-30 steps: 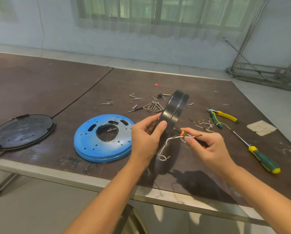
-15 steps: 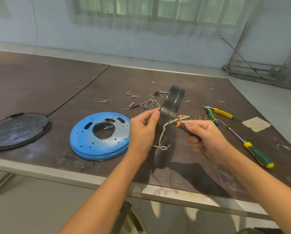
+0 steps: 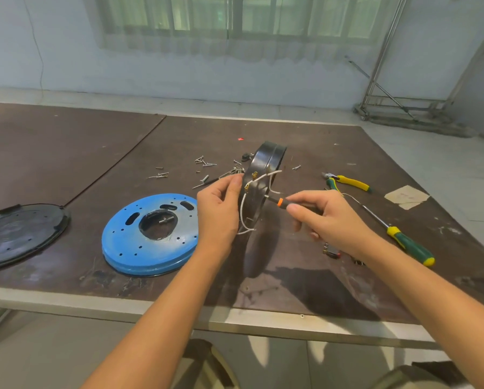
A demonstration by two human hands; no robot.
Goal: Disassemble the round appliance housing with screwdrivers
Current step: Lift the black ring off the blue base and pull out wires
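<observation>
The left hand (image 3: 219, 211) grips the black round housing (image 3: 263, 178) by its near edge and holds it upright on its rim, above the table (image 3: 66, 153), approx. in the middle of the view. The right hand (image 3: 323, 217) is closed around a small screwdriver w/ black handle and orange collar (image 3: 277, 200); its tip points left and touches the right face of the housing, near the lower half. White wires (image 3: 245, 209) hang from the housing, some w/ brass terminals at the ends, and one loops down below the left hand's fingers.

On the table, left of the left hand, lies a blue perforated disc (image 3: 148, 234) w/ a round opening in the center. Further left, at the frame edge, lies a black round cover (image 3: 19, 234), flat. Behind the housing there is a scatter of loose screws (image 3: 207, 167). To the right lie yellow-green pliers (image 3: 347, 182) and, nearer to the right forearm, a long screwdriver w/ green-yellow handle (image 3: 406, 242). A piece of beige paper (image 3: 406, 196) lies near the right table edge. Small parts lie just beside the right wrist, too small to tell what they are
</observation>
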